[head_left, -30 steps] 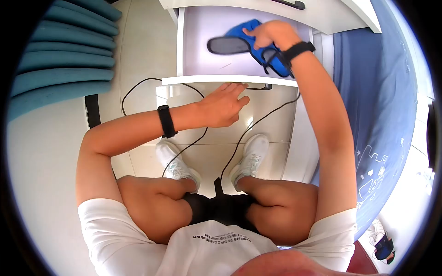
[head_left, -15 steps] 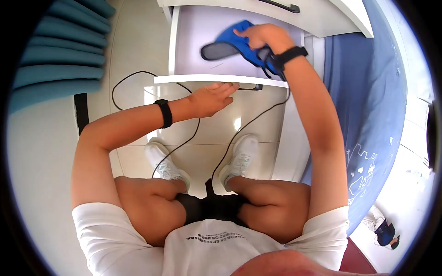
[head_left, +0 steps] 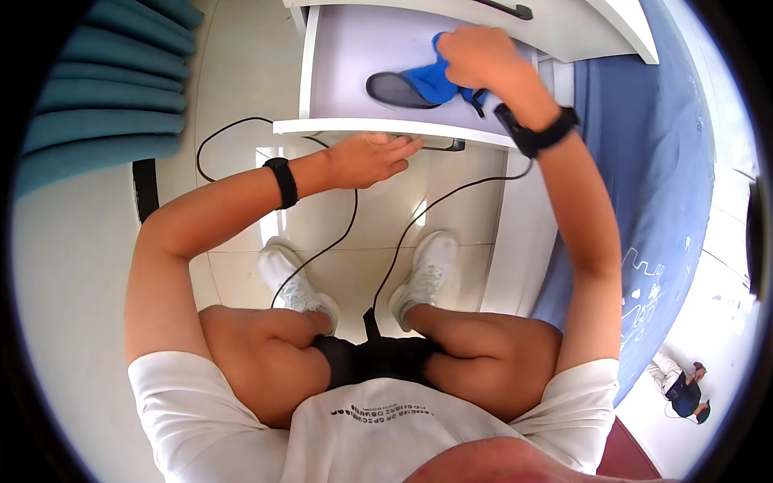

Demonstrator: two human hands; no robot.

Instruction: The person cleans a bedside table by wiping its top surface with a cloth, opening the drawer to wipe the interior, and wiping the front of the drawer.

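Note:
My right hand (head_left: 481, 58) is closed on a blue cloth item (head_left: 435, 83) inside the pulled-out white drawer (head_left: 342, 126). A grey, dark-edged oval part of the item points left and lies low over the drawer bottom, with dark straps at its right side. Its exact kind I cannot make out, and my fingers hide its upper part. At the drawer's front panel, my left hand (head_left: 370, 160) rests with fingers stretched out to the right, close to the dark handle (head_left: 459, 146). Nothing shows in that hand.
Above is another white drawer front with a dark handle (head_left: 507, 10). A thin black cable (head_left: 355, 213) loops over the floor between my shoes (head_left: 436, 262). Teal curtains (head_left: 105, 88) hang at left; blue bedding (head_left: 620, 161) stands at right. Another person (head_left: 684, 393) is far off at lower right.
My right hand has shifted up and right in the view, drawing the blue item rightward and bunching it. The left hand stays at the drawer front.

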